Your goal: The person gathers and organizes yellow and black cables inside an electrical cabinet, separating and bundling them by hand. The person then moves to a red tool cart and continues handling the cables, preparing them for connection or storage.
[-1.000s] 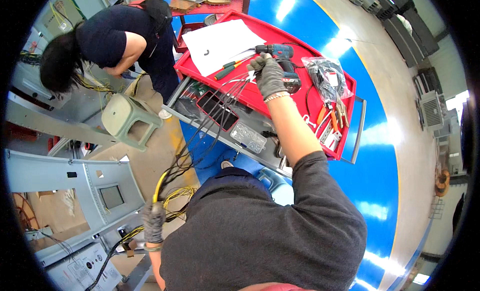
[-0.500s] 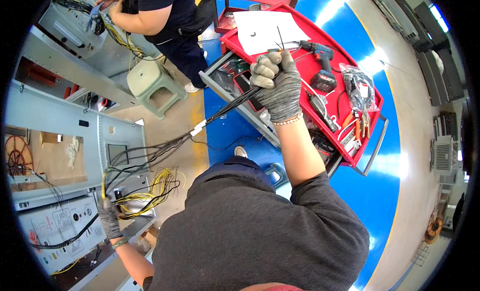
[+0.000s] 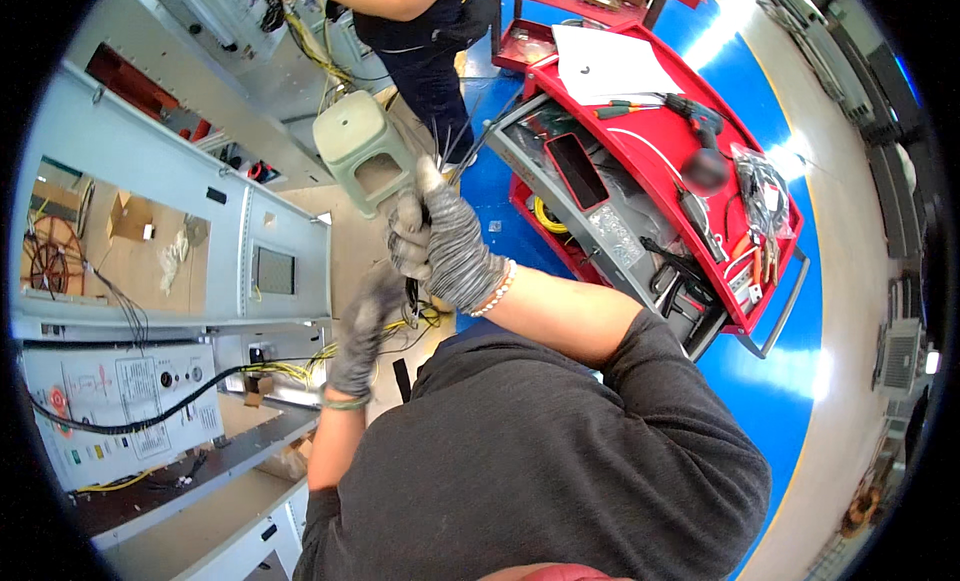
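Observation:
My right hand (image 3: 452, 243), in a grey knit glove, is closed around a bundle of black wires (image 3: 411, 293). Thin wire ends stick up past its thumb, and the rest of the bundle hangs below the fist. Just below and to the left is my left hand (image 3: 362, 336), also gloved and smeared by motion. Its fingers are too blurred to read, and I cannot tell whether it touches the wires. Yellow and black cables (image 3: 318, 361) run behind it toward the grey metal cabinet (image 3: 285, 209).
A pale green stool (image 3: 350, 131) stands ahead, beside a co-worker (image 3: 415, 56). On the right is a red tool cart (image 3: 640, 141) with a cordless drill (image 3: 700, 121) on top. Its open drawer holds a phone (image 3: 577, 171). A printed control panel (image 3: 120, 396) lies at the left.
My right hand has come left and down from over the cart with the wires. My left hand has moved from the cables by the cabinet up toward my right hand. The view has shifted.

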Motion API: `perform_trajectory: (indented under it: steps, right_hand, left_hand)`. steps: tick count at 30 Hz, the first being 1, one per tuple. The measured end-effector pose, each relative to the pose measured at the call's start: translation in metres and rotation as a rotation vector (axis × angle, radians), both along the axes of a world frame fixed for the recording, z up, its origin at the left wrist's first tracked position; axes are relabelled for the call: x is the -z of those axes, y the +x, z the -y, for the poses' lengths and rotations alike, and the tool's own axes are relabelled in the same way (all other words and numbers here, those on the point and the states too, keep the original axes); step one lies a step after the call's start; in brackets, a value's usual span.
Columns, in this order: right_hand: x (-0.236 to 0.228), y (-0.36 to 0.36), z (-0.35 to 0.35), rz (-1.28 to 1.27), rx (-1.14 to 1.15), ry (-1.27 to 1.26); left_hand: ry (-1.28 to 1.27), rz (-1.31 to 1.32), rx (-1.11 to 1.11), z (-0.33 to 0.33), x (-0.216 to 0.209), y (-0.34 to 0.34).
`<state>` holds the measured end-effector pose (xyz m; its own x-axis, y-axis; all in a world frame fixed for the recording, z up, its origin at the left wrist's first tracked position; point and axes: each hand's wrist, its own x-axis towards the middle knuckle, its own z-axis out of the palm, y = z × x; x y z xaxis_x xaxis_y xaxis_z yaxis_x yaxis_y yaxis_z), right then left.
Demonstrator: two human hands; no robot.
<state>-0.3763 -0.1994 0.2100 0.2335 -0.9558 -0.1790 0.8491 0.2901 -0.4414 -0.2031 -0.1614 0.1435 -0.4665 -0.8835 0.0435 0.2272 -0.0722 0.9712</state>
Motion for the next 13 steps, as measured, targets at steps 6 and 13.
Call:
perform_trajectory:
  steps: [6,13]
  right_hand:
    - [0.017,-0.028,0.023,-0.224,0.347,0.167]
    - [0.013,-0.08,0.032,-0.034,0.509,0.159]
  left_hand:
    - [0.003,0.439,-0.108,-0.019,-0.017,-0.045]
    - [0.101,0.527,0.217,-0.009,-0.025,-0.041]
